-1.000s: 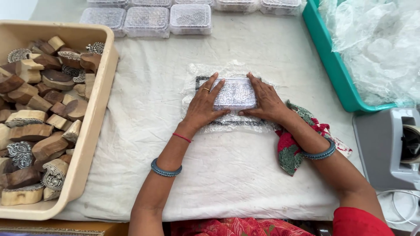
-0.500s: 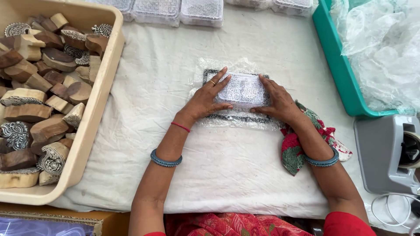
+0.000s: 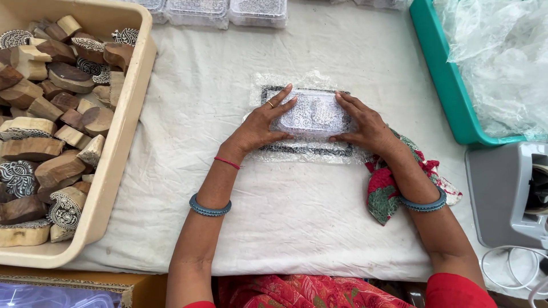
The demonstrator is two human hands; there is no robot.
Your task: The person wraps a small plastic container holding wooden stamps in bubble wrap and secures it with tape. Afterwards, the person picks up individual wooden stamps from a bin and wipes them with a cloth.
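Far left: a beige plastic tub [image 3: 123,142] heaped with carved wooden printing blocks [image 3: 54,125], brown and pale, some showing patterned faces. Along the top edge, a row of clear plastic lidded boxes [image 3: 228,10] with patterned contents.

Centre: a small clear plastic box with a white lace-like pattern inside [image 3: 313,112], lying flat on a crinkled sheet of clear plastic wrap [image 3: 268,85] with a dark patterned border beneath. Left hand [image 3: 260,125] spread flat, fingers pressing the box's left end and top, not closed around it. Right hand [image 3: 365,125] likewise flat and open, palm against the right end, so the box sits pinched between both. Probably light, thin-walled and smooth, likely to flex or crack under hard squeezing; best held by the two short ends, as here. The wrap looks flimsy and slippery.

Under the right forearm, a red and green floral cloth [image 3: 383,191].

Surface covered by an off-white creased fabric sheet [image 3: 297,228], soft-looking. Right: a teal plastic tray [image 3: 442,85] filled with crumpled clear plastic bags [image 3: 502,57], then a grey machine [image 3: 502,188] with a white cable [image 3: 508,265].
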